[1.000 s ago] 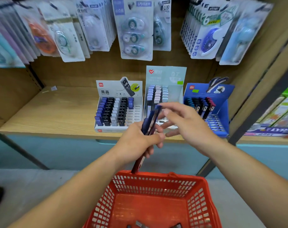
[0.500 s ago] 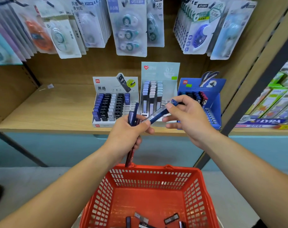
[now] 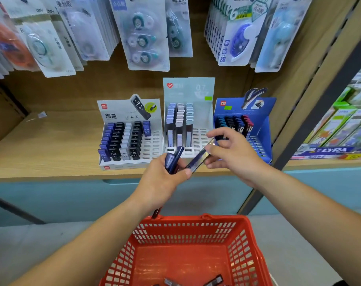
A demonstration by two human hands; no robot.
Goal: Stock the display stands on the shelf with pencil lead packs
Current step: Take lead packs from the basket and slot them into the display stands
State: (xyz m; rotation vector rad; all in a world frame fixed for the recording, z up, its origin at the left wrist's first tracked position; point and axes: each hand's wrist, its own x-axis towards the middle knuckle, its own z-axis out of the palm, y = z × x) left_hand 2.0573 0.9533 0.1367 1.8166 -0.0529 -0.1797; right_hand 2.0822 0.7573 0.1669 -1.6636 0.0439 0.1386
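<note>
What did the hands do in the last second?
The right hand pinched one pencil lead pack and drew it rightward from the bundle. The left hand still grips that bundle above the red basket; the display stands look unchanged.

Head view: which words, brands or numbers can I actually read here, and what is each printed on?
"黑晶" and "HB 0.7": header card of the white cardboard display stand.
"HB 0.7": dark lead packs in its front row.
"0.7": header of the pale teal display stand.
"LYRA": edge of the blue box on the right-hand shelf.
Print on the hanging blister cards: too blurred to read.
</note>
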